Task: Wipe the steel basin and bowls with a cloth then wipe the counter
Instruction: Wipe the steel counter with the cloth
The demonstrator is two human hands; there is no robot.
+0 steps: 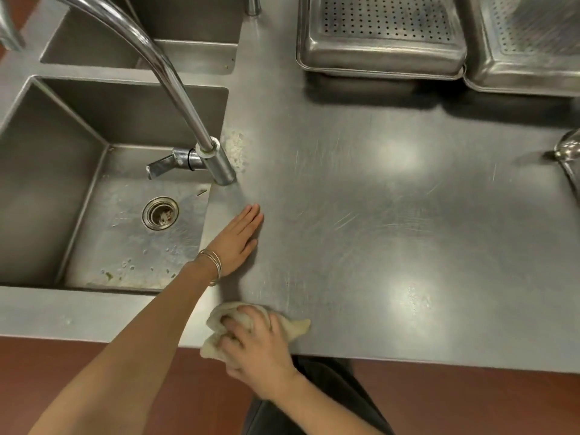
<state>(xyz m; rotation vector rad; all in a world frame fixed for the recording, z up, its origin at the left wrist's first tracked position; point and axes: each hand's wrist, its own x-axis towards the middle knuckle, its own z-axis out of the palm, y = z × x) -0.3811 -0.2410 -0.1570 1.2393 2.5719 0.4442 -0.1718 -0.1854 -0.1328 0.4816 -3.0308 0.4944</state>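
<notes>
My right hand (260,346) is clenched around a crumpled beige cloth (238,321), pressing it onto the brushed steel counter (392,215) right at the near edge, with one corner of the cloth hanging past that edge over the red-brown floor (125,387). My left hand (240,238) lies flat and released on the counter, fingers straight and together, empty, just right of the rim where the counter drops into the near steel sink basin (125,215). Thin metal bangles (213,265) sit on that wrist. The basin floor shows a round drain (160,212) and scattered specks toward its near wall. The curved chrome faucet (188,114) rises from the counter just beyond my left fingertips, its lever pointing left over the basin. A second basin (131,36) lies farther back on the left. To the right of both hands the counter is a wide bare stretch, scratched and glossy with light patches. At the far right, two perforated steel trays (383,36) sit side by side, well apart from my hands. A shiny steel object (568,152), cut off by the frame, sits at the right edge.
</notes>
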